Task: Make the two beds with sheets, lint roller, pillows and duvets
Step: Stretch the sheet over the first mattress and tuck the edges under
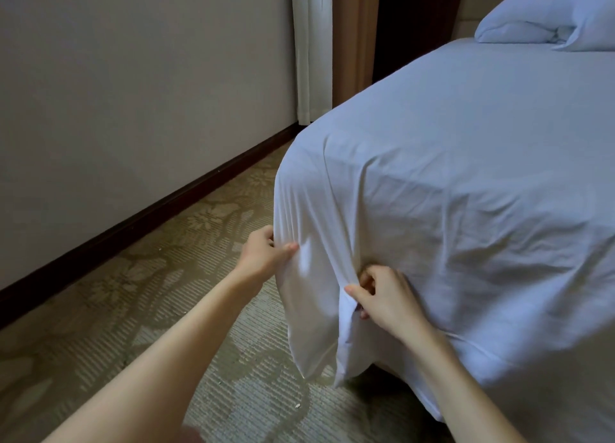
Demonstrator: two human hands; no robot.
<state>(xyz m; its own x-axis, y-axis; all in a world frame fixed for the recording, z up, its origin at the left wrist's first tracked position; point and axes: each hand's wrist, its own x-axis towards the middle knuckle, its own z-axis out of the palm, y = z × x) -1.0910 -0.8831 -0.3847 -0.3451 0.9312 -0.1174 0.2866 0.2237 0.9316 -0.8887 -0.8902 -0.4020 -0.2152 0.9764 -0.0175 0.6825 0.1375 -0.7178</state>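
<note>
A white sheet covers the bed and hangs loose over its near corner, its tip almost on the floor. My left hand pinches the hanging sheet at the corner's left side, thumb on top of the cloth. My right hand grips a fold of the sheet a little lower and to the right, fingers curled into the fabric. Two white pillows lie at the far end of the bed, top right.
A patterned carpet runs between the bed and the pale wall with its dark skirting board. A white curtain and a brown curtain hang at the back beside a dark opening.
</note>
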